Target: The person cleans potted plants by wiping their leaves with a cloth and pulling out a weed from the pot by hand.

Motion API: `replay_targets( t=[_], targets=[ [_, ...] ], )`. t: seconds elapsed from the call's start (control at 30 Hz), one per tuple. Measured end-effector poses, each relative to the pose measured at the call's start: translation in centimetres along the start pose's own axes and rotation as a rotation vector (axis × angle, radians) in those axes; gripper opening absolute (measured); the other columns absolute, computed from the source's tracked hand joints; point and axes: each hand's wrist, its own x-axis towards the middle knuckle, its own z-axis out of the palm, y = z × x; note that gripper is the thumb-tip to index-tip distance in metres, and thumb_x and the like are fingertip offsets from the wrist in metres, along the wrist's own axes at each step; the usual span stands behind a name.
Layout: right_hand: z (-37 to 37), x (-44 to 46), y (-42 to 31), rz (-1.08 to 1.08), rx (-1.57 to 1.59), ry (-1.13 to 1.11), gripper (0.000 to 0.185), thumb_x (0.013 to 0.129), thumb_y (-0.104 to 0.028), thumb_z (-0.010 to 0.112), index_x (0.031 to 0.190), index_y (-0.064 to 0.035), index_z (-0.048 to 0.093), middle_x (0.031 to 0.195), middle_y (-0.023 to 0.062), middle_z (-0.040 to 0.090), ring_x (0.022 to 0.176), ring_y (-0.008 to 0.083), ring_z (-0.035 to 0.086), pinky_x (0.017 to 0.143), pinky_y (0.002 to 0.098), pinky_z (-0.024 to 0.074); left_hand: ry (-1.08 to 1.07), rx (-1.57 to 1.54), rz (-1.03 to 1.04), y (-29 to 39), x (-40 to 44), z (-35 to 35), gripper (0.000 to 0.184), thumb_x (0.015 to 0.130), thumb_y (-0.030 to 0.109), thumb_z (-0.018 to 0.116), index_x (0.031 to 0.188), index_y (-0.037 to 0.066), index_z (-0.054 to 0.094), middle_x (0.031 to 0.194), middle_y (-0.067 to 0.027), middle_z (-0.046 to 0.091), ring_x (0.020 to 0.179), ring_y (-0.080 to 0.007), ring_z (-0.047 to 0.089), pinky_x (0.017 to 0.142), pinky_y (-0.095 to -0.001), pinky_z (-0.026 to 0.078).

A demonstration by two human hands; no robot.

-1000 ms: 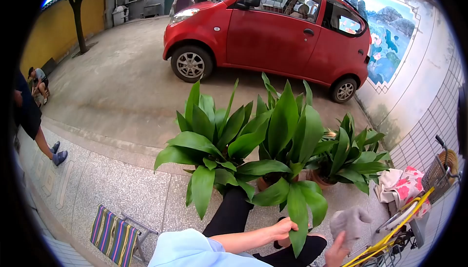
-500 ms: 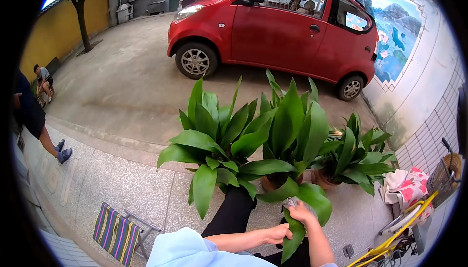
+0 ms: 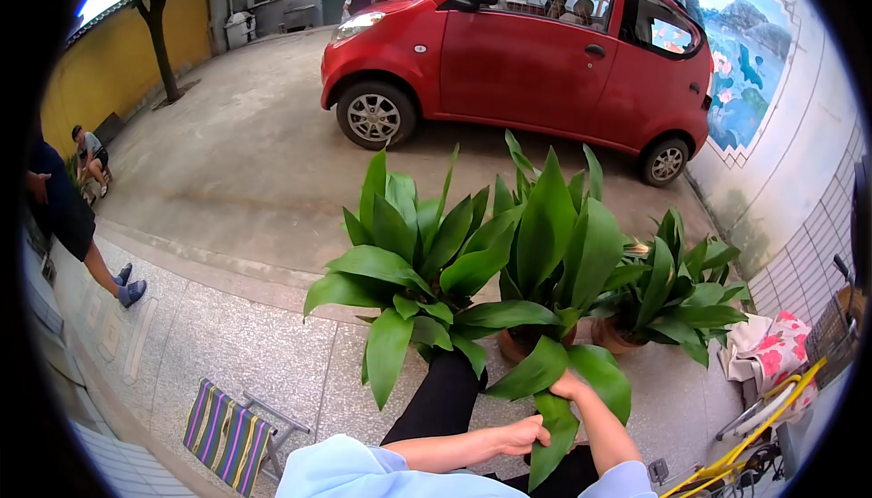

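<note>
Three potted plants with broad green leaves stand in front of me: a left plant [image 3: 400,262], a middle plant [image 3: 549,253] and a right plant [image 3: 672,289]. My left hand [image 3: 524,434] pinches the edge of a long hanging leaf [image 3: 552,439] of the middle plant near its lower part. Higher on the same leaf, my right hand [image 3: 568,385] is closed at its upper part. The grey cloth is hidden from view, so whether it is under my right fingers cannot be seen.
A red car [image 3: 518,53] is parked beyond the plants. A striped folding stool [image 3: 227,434] stands at lower left, a yellow bicycle [image 3: 772,416] and floral cloth [image 3: 767,348] at right. One person [image 3: 68,207] stands at far left; another [image 3: 91,160] sits behind.
My right hand came from the right with the grey cloth to the leaf, then moved slightly up it. My left hand stays on the leaf. The view has shifted slightly.
</note>
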Motion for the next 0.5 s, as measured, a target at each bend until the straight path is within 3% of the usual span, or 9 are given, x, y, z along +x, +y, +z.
replay_targets(
  t=[0.1, 0.13, 0.23, 0.3, 0.33, 0.4, 0.47, 0.5],
  targets=[
    [0.0, -4.9, -3.0, 0.327, 0.226, 0.076, 0.056, 0.088, -0.042, 0.045, 0.127, -0.0019, 0.050, 0.134, 0.0254, 0.046, 0.127, 0.0352, 0.041, 0.103, 0.0375, 0.0335, 0.014, 0.002, -0.038, 0.0, -0.6, -0.4, 0.045, 0.072, -0.010, 0.046, 0.116, -0.004, 0.052, 0.105, -0.0145, 0.061, 0.096, -0.0242, 0.060, 0.086, -0.0328, 0.047],
    [-0.4, -6.6, -3.5, 0.359, 0.159, 0.046, 0.056, 0.090, -0.039, 0.040, 0.128, 0.0019, 0.048, 0.135, 0.0256, 0.045, 0.126, 0.0356, 0.042, 0.104, 0.0364, 0.0327, 0.014, -0.002, -0.056, -0.4, -0.6, -1.0, 0.044, 0.072, -0.009, 0.047, 0.115, -0.004, 0.052, 0.105, -0.0143, 0.061, 0.096, -0.0242, 0.060, 0.086, -0.0328, 0.047],
    [-1.6, -11.7, -6.6, 0.299, 0.298, 0.003, 0.060, 0.091, -0.036, 0.036, 0.135, 0.0045, 0.037, 0.134, 0.0246, 0.045, 0.129, 0.0391, 0.038, 0.107, 0.0380, 0.0291, -0.001, -0.013, -0.026, -1.5, -0.8, -2.6, 0.040, 0.075, -0.006, 0.049, 0.115, -0.001, 0.052, 0.107, -0.0127, 0.060, 0.097, -0.0246, 0.060, 0.084, -0.0339, 0.048],
    [-1.6, -15.3, -9.7, 0.121, 0.416, 0.102, 0.057, 0.090, -0.032, 0.039, 0.134, 0.0042, 0.038, 0.134, 0.0240, 0.045, 0.129, 0.0395, 0.037, 0.108, 0.0396, 0.0276, -0.049, -0.171, -0.073, 0.1, -2.3, -1.7, 0.037, 0.078, -0.001, 0.052, 0.115, 0.000, 0.053, 0.110, -0.0109, 0.059, 0.101, -0.0240, 0.058, 0.088, -0.0367, 0.046],
    [-1.0, -16.3, -11.0, 0.038, 0.475, 0.159, 0.055, 0.090, -0.030, 0.040, 0.134, 0.0040, 0.039, 0.134, 0.0236, 0.045, 0.129, 0.0398, 0.036, 0.108, 0.0403, 0.0269, -0.149, -0.327, -0.006, -0.6, -2.1, -1.6, 0.040, 0.080, 0.006, 0.053, 0.120, 0.002, 0.052, 0.116, -0.0101, 0.059, 0.107, -0.0242, 0.056, 0.095, -0.0401, 0.041],
    [1.0, -18.1, -12.5, -0.008, 0.303, 0.390, 0.052, 0.087, -0.026, 0.046, 0.130, 0.0038, 0.044, 0.134, 0.0226, 0.044, 0.130, 0.0408, 0.034, 0.109, 0.0454, 0.0227, -0.087, -0.551, 0.036, -0.4, -2.3, -0.1, 0.049, 0.091, 0.026, 0.052, 0.134, 0.005, 0.042, 0.135, -0.0115, 0.047, 0.126, -0.0260, 0.043, 0.107, -0.0434, 0.029],
    [2.6, -20.3, -15.8, 0.042, 0.157, 0.565, 0.051, 0.082, -0.023, 0.052, 0.126, 0.0031, 0.048, 0.134, 0.0215, 0.043, 0.130, 0.0418, 0.032, 0.109, 0.0528, 0.0171, -0.028, -0.633, 0.154, 0.5, -2.1, 1.6, 0.062, 0.093, 0.047, 0.045, 0.138, 0.004, 0.036, 0.139, -0.0137, 0.042, 0.129, -0.0294, 0.039, 0.110, -0.0454, 0.026],
    [2.6, -20.7, -17.7, 0.091, 0.097, 0.614, 0.052, 0.079, -0.023, 0.055, 0.124, 0.0025, 0.050, 0.134, 0.0210, 0.042, 0.129, 0.0423, 0.031, 0.109, 0.0577, 0.0134, -0.084, -0.666, 0.108, 1.0, -1.9, 2.1, 0.070, 0.091, 0.055, 0.043, 0.138, 0.003, 0.036, 0.138, -0.0160, 0.042, 0.128, -0.0317, 0.040, 0.110, -0.0462, 0.026]
  ],
)
